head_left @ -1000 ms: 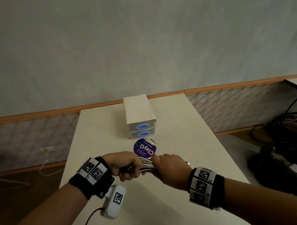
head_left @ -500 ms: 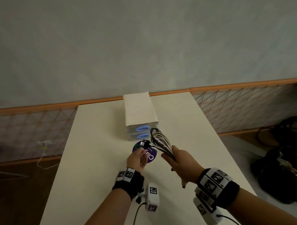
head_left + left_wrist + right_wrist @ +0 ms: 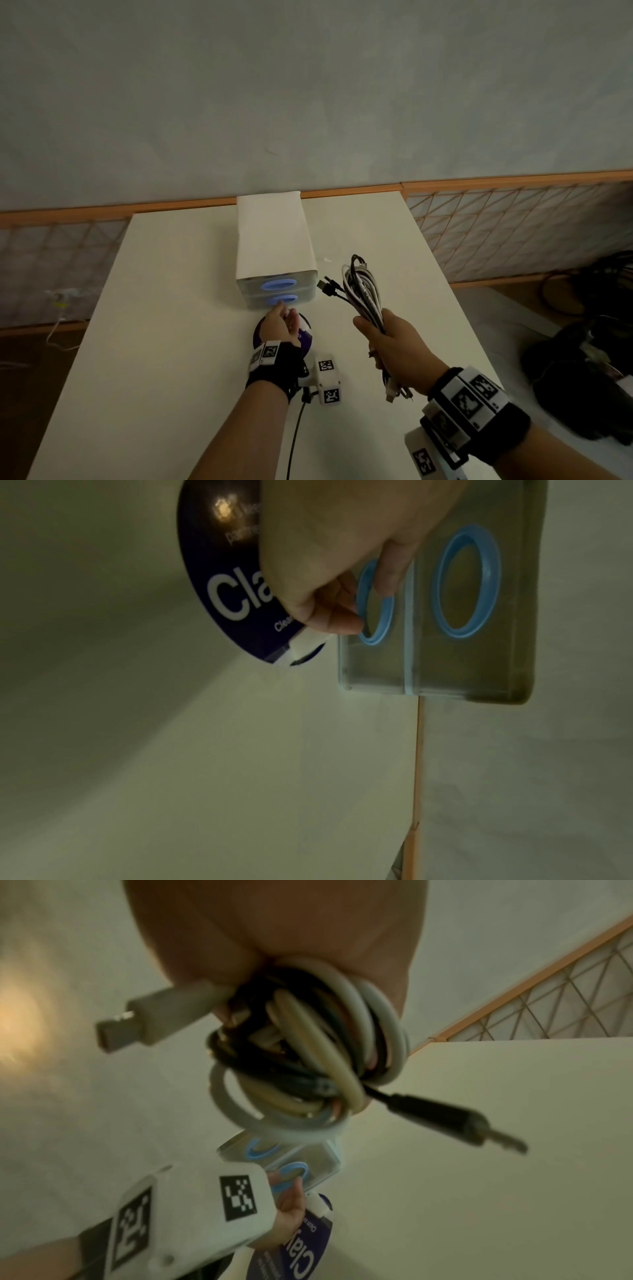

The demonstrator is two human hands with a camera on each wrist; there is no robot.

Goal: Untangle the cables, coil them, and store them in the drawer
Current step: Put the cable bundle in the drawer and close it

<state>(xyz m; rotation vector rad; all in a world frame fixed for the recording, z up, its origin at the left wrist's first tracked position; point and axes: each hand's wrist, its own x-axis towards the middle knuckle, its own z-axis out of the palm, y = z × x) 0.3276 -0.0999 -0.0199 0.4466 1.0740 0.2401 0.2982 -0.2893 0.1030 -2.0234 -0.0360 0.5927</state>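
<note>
the right hand (image 3: 394, 339) is clenched around a bundle of cables (image 3: 364, 294), white and black ones looped together, and holds it upright in the air above the table (image 3: 164, 308), to the right of the drawer box (image 3: 274, 246) and apart from it. black plugs stick out of the bundle to the left, toward the box, and more plug ends hang out below the fist. in the right wrist view the loops bunch under the palm, with a white flat plug (image 3: 137, 1018) poking one way and a black jack plug (image 3: 455, 1121) the other. the drawer box stands near the far edge of the table, with two clear drawers stacked, each with a blue oval ring handle. the left hand (image 3: 282, 325) reaches to the lower drawer (image 3: 279, 301); in the left wrist view one finger (image 3: 394, 566) is hooked into its blue ring and the other fingers curl beside it. both drawers look closed. under the left hand lies a round dark purple sticker (image 3: 219, 588) with white lettering, flat on the table just in front of the box.
</note>
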